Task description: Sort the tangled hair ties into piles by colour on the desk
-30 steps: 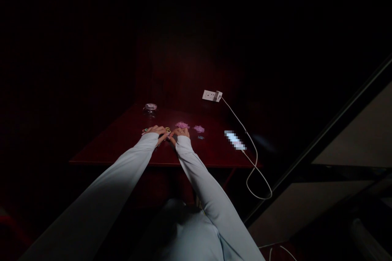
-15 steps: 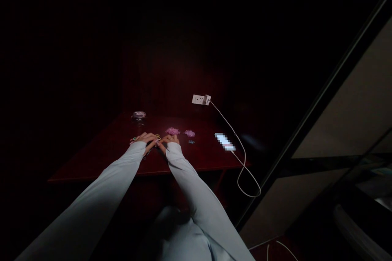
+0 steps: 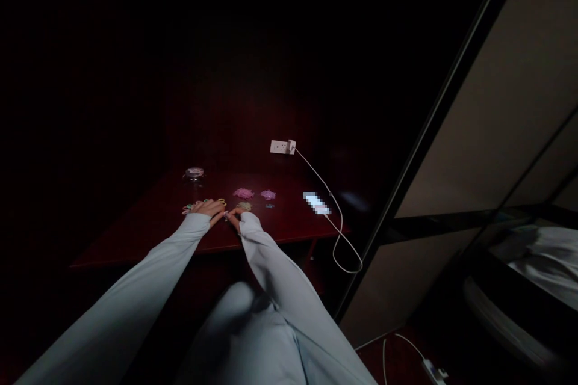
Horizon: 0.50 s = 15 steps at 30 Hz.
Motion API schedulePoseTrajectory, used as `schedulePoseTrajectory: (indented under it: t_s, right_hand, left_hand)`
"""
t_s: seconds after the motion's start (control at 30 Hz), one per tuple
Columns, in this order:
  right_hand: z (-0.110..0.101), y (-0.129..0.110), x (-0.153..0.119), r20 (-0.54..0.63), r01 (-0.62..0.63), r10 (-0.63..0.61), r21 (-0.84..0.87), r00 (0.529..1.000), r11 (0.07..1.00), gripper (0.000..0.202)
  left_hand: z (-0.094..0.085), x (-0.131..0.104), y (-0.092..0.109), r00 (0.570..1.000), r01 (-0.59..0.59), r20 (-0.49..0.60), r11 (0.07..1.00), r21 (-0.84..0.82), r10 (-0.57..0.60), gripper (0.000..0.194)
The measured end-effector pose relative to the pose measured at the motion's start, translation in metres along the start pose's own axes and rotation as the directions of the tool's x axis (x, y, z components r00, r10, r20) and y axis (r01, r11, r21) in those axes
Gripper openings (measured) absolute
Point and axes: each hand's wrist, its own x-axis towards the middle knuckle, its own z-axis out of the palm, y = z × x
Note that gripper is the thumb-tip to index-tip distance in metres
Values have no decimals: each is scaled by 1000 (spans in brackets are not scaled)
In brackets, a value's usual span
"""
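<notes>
On the dark red table (image 3: 149, 222), my left hand (image 3: 211, 208) rests with its fingers over or beside several small coloured loops (image 3: 188, 207). My right hand (image 3: 235, 214) is just right of it, fingers drawn together around something too small to make out. The fingertips of both hands nearly meet. A yellowish pile (image 3: 245, 206) lies just beyond my right hand. Farther back are a pink pile (image 3: 244, 193) and a purple-pink pile (image 3: 268, 194), with a small bluish pile (image 3: 270, 206) in front of the latter.
A clear round container (image 3: 194, 173) stands at the back left. A phone with a blurred screen (image 3: 316, 203) lies on the right, its white cable (image 3: 342, 216) running to a wall socket (image 3: 279, 147) and hanging over the table edge. A power strip (image 3: 434, 371) lies on the floor.
The view has shifted, so the table items appear farther left. My right hand has drawn back toward me, uncovering the yellowish pile. My left hand's fingers look more spread.
</notes>
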Motion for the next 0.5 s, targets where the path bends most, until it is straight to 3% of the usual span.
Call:
schedulePoseTrajectory:
  t_s: [0.2,0.33,0.5]
  right_hand:
    - [0,2,2,25,-97,94,202,995,975,28]
    - [1,7,3,52,-97,87,258,995,961,29]
    - [-2,14,2,98,-77,48,329,994,941,33]
  left_hand:
    - [-17,-6,29,999,52,6,991,120,-53,24]
    - [-20,-8,35,993,119,-33,981,151,-116,22]
    - [-21,-7,36,995,99,-25,980,172,-97,20]
